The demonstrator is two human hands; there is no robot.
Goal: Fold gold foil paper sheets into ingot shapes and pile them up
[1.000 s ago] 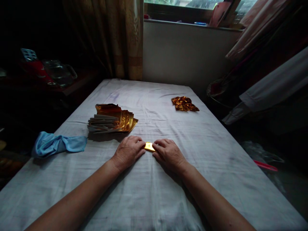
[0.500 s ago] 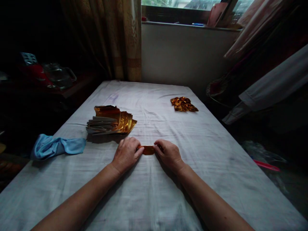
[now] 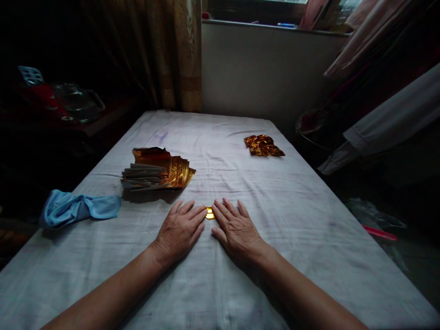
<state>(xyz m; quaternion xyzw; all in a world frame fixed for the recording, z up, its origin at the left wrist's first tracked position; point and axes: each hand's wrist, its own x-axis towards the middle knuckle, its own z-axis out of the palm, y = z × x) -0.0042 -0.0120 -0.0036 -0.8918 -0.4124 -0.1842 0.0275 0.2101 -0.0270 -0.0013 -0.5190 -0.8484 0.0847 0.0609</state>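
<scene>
My left hand (image 3: pixel 180 229) and my right hand (image 3: pixel 235 228) lie flat, fingers stretched out, on the white sheet (image 3: pixel 220 275). Between their fingertips a small piece of folded gold foil paper (image 3: pixel 209 213) shows, mostly covered by the fingers pressing on it. A fanned stack of gold foil sheets (image 3: pixel 156 169) rests just beyond my left hand. Further off to the right sits a small heap of folded gold pieces (image 3: pixel 263 145).
A crumpled blue cloth (image 3: pixel 77 208) lies at the sheet's left edge. A glass jug (image 3: pixel 77 101) stands on a dark side table at left. Curtains (image 3: pixel 175 55) hang behind, white fabric (image 3: pixel 392 119) drapes at right, and a red object (image 3: pixel 380 233) lies below.
Both hands have gone from pinching the foil's ends to lying flat with fingers stretched over it. Less of the foil now shows between them.
</scene>
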